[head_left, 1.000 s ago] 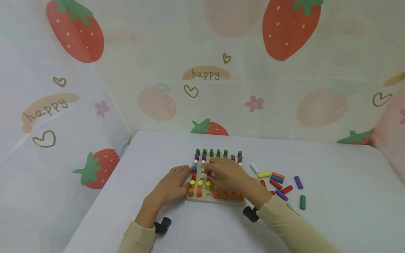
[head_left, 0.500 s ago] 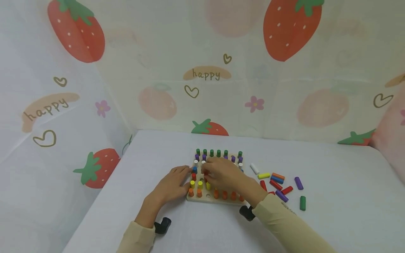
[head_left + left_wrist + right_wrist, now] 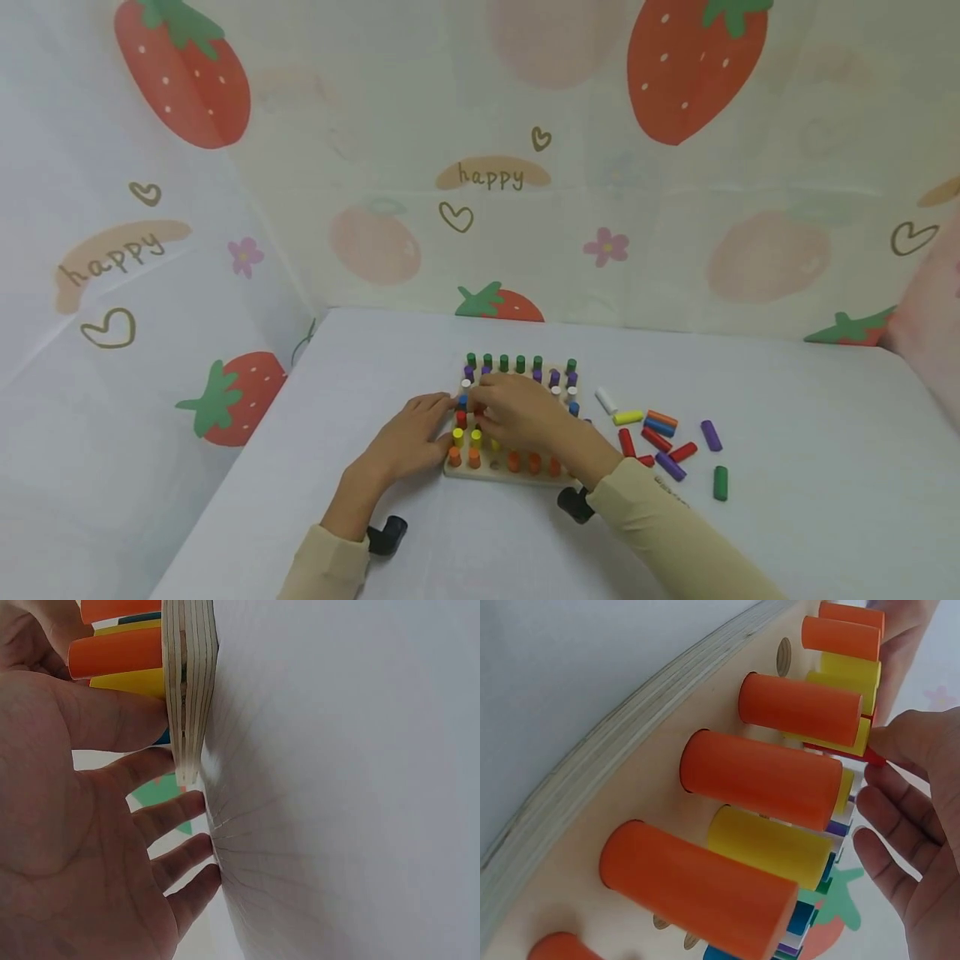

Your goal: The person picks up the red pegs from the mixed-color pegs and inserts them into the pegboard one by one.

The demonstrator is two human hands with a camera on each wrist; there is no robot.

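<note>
A wooden pegboard (image 3: 480, 475) stands on the white table with rows of coloured pegs upright in its holes. My left hand (image 3: 408, 433) lies at its left edge, fingers fairly straight. In the left wrist view, the thumb and index finger touch the board's corner while the other fingertips rest on the cloth. My right hand (image 3: 525, 412) reaches over the middle rows and hides several pegs. Between its thumb and index finger it pinches a red peg (image 3: 874, 756); the peg's lower end is hidden behind yellow pegs (image 3: 769, 844). Orange pegs (image 3: 761, 780) line the near row.
Loose pegs lie right of the board, among them a white peg (image 3: 606, 401), a purple peg (image 3: 711, 435) and a green peg (image 3: 721, 482). A bare hole (image 3: 783, 657) shows in the orange row. Strawberry-printed cloth (image 3: 495, 250) hangs behind the table.
My right hand has shifted left over the board, toward the second column, uncovering pegs on the right side. My left hand stays at the board's left edge.
</note>
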